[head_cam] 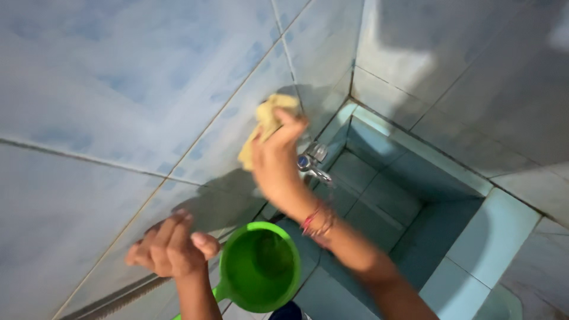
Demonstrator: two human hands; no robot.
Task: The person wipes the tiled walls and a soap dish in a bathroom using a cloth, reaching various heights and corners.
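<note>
A: What is the right hand (277,159) doing?

B: It is closed around a yellow cloth (265,125), fingers folded over it, pressing it flat against the blue tiled wall (118,83). Red string bracelets (318,218) sit at that wrist.

A: How does the cloth look?

B: Crumpled and bunched, pale yellow, partly hidden under the fingers. It lies on the wall just above a metal tap (312,165), near the corner where the two walls meet.

A: And the left hand (169,248)?

B: Loosely curled, fingers bent inward, holding nothing. It hangs close to the wall, lower down, just beside a green plastic dipper (259,266).

A: Where is that dipper?

B: Below the right forearm, mouth up. Behind it the tiled water basin (492,234) sits in the corner, under the tap.
</note>
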